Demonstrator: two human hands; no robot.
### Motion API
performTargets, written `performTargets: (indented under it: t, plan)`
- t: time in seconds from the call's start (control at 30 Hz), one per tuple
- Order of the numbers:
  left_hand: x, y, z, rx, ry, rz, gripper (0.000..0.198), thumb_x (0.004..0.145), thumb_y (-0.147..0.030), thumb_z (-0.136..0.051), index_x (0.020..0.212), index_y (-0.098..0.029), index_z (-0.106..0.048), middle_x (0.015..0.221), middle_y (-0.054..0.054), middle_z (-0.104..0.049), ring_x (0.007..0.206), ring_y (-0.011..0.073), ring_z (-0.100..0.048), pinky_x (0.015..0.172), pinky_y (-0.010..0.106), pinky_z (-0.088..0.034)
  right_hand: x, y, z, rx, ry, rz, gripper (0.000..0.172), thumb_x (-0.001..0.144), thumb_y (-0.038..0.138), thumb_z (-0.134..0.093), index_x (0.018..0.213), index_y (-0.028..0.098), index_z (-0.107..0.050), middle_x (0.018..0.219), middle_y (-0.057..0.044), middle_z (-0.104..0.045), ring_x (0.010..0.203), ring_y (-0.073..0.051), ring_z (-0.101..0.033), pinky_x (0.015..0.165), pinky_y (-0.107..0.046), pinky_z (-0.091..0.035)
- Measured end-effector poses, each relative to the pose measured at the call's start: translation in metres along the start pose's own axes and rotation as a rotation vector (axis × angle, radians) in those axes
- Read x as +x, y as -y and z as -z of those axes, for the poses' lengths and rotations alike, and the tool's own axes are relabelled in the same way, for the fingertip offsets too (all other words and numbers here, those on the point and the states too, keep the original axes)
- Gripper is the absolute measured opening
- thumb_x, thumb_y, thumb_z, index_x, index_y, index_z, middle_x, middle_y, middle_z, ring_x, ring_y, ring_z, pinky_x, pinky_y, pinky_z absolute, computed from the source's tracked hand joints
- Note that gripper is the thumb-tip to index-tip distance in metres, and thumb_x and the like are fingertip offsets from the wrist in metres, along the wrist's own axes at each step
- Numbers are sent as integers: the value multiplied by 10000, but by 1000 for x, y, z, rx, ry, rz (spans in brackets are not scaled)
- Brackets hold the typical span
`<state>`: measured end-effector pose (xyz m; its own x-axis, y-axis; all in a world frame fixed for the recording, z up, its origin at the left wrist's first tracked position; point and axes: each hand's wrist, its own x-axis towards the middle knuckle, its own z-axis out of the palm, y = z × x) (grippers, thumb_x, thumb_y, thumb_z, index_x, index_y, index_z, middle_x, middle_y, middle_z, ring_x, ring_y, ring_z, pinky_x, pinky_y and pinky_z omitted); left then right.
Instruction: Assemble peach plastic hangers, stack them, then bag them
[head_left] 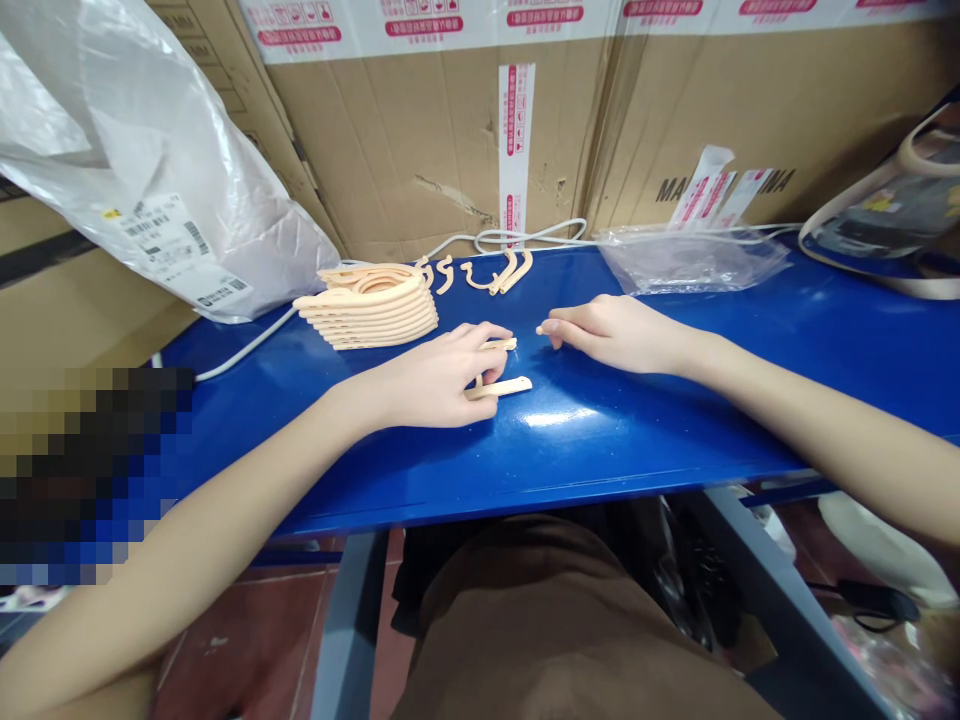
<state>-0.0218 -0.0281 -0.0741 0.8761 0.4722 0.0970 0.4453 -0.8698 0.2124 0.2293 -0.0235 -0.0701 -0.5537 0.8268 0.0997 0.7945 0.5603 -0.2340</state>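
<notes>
My left hand is closed around a cream plastic hanger part, and two of its ends stick out to the right past my fingers. The rest of that part is hidden under the palm. To the right, apart from it, my right hand pinches a small cream plastic piece; only its tip shows, so its exact kind is unclear. Behind my left hand lies a neat stack of cream plastic hangers. Several loose cream hooks lie beyond, between the stack and the cardboard boxes.
The blue table stands against large cardboard boxes. A white plastic bag leans at the left. A clear plastic bag lies at the back right, near a transparent strapped bag. A white cable crosses the table.
</notes>
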Motion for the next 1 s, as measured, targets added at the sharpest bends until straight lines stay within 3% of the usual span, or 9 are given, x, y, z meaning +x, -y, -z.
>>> performTargets:
  t: [0.13,0.3,0.53,0.67,0.87,1.0]
  plan:
    - [2,1,-2,-3,17,12,114,908,-216,-453,859,-172,-546,1369,124,-470,1117,262,-541,963,425,-446,-1,1,0,1,-14,31,449,999,438,-303,853,185,-643,698,-27,-626,634,-159,-552,651,-289,-342]
    - [9,-2,-9,-66,-122,88,204,966,-224,-360,1057,-146,-525,1297,145,-510,1036,237,-583,937,391,-456,-1,4,-1,114,9,60,434,999,434,-301,842,189,-623,719,-22,-620,658,-152,-547,684,-290,-359]
    - [11,-1,-11,-198,-246,97,167,994,-246,-343,930,-190,-487,1246,68,-529,880,161,-580,810,313,-449,0,5,-4,247,-8,-11,468,985,505,-333,830,179,-630,716,-9,-591,646,-132,-524,680,-277,-370]
    - [11,-1,-12,-203,-236,78,173,998,-256,-354,964,-183,-506,1217,74,-528,889,165,-571,833,318,-446,0,5,-6,334,9,0,488,978,539,-334,833,176,-627,701,-1,-575,619,-122,-504,672,-275,-371]
    - [13,0,-18,-174,-250,58,239,1026,-279,-329,1130,-158,-507,1251,104,-510,1088,198,-554,995,344,-418,0,5,-7,315,-9,11,413,958,513,-414,800,178,-597,718,-1,-595,644,-129,-523,685,-278,-368]
    - [14,0,-20,-149,-249,72,263,1035,-314,-301,1086,-155,-505,1282,116,-486,1131,225,-546,1015,391,-421,1,3,-8,326,16,7,407,961,500,-407,768,181,-572,693,4,-585,616,-121,-519,674,-268,-371]
